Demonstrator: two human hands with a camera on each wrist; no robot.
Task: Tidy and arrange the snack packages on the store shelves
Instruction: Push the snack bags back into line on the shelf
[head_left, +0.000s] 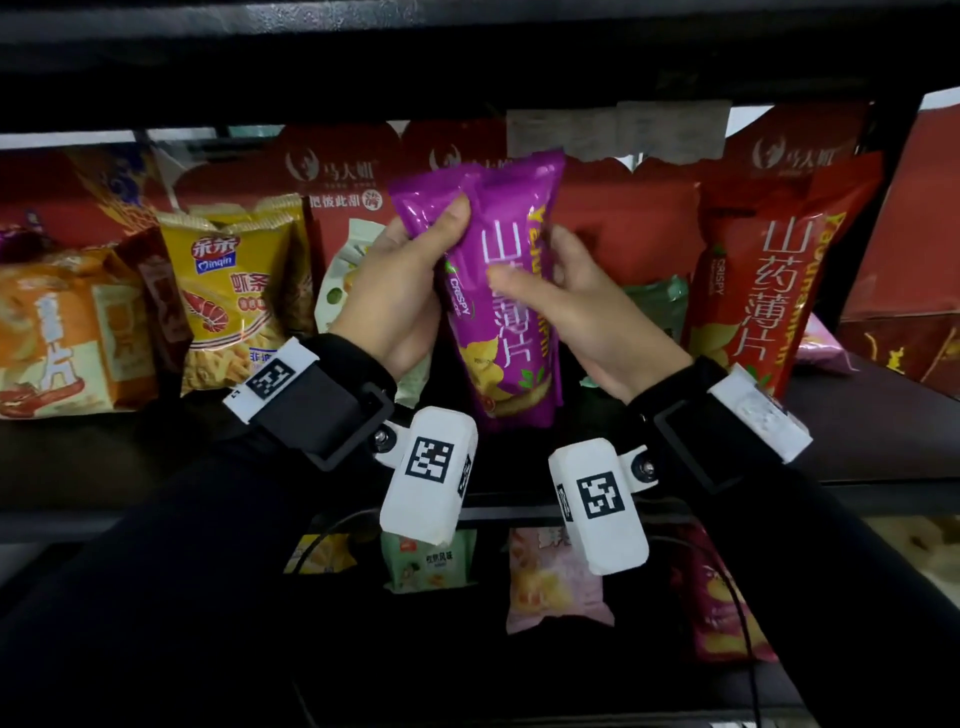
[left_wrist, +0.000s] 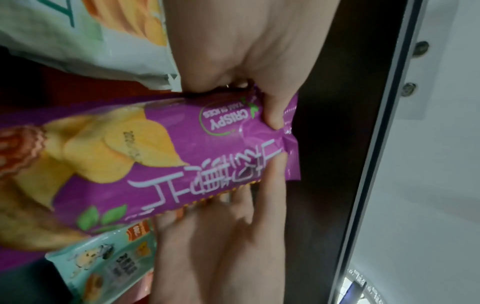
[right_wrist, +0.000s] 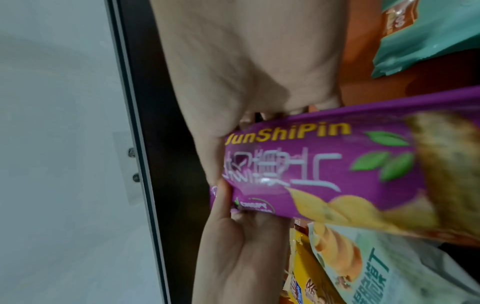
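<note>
In the head view a tall purple yam-crisp bag (head_left: 498, 291) stands upright in front of the middle shelf, held by both hands. My left hand (head_left: 415, 270) grips its upper left edge, thumb pressed on the front. My right hand (head_left: 571, 306) holds the right side, with the thumb lying across the white lettering. The left wrist view shows the left hand (left_wrist: 246, 61) pinching the bag (left_wrist: 182, 154) near its "CRISPY" logo. In the right wrist view the right hand (right_wrist: 246, 72) clasps the bag (right_wrist: 324, 168) at its top edge. The fingers behind the bag are hidden.
A red bag of the same brand (head_left: 763, 291) stands to the right. A yellow shrimp-strip bag (head_left: 234, 291) and an orange bag (head_left: 67, 338) stand to the left. Pale green packs (head_left: 343, 291) lie behind the hands. A pink pack (head_left: 556, 577) and others sit on the lower shelf.
</note>
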